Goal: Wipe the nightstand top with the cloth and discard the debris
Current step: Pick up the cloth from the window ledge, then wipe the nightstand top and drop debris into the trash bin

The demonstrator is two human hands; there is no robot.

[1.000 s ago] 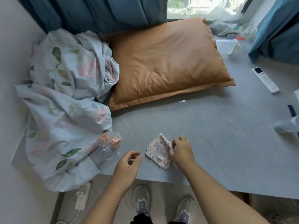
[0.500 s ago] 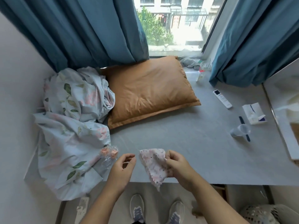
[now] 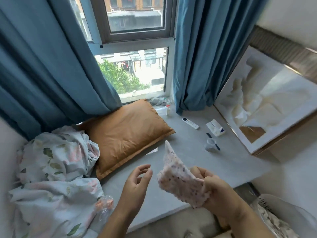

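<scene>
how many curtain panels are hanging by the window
2. One blue curtain hangs left of the window, its hem reaching down behind the orange pillow. The other blue curtain hangs right of the window, ending near the white remote. More may lie outside the frame.

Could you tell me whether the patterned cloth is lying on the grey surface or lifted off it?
Lifted off: the cloth hangs in the air, pinched by the right hand.
</scene>
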